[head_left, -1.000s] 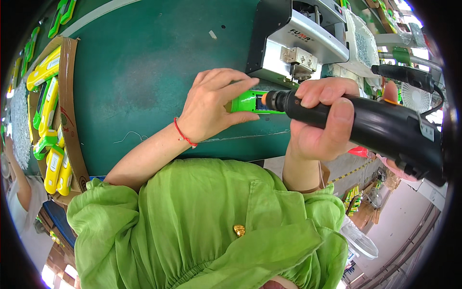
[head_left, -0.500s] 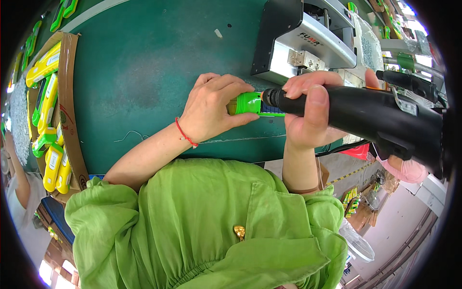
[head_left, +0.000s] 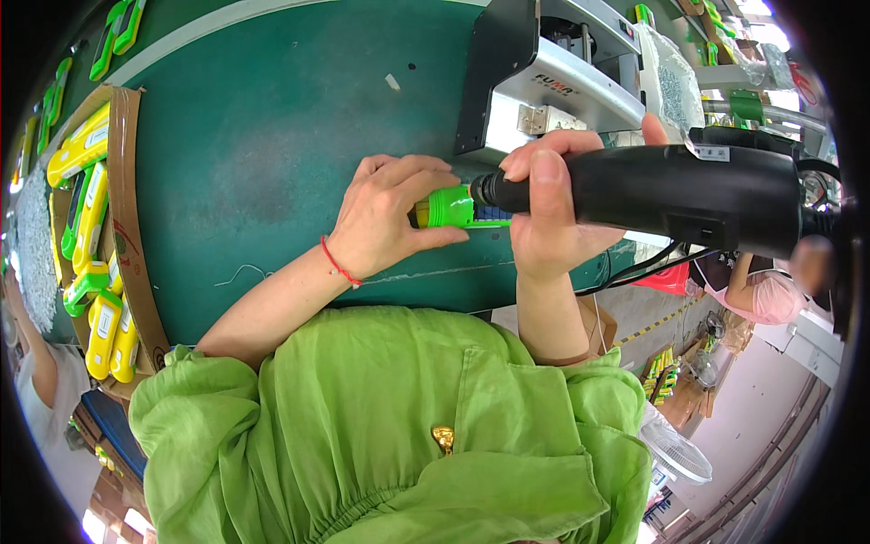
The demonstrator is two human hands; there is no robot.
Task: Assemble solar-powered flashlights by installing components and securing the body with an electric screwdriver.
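Holding steady over the green worktop [head_left: 272,163], the left hand [head_left: 390,218] is clamped on a small green plastic part [head_left: 450,207], fingers wrapped over its top and thumb beneath. The right hand [head_left: 544,227] is closed round the barrel of a black powered driver [head_left: 671,195], its nose pressed against the part's end. Compared with a second ago, the pair of hands sits slightly higher and nearer the grey machine housing [head_left: 544,91] — the tool's nose stays on the part, so the driving step looks to be under way, not finished. The part is off the worktop, held between both hands. To the left, a cardboard box [head_left: 127,227] of yellow-and-green pieces [head_left: 82,154] — untouched.
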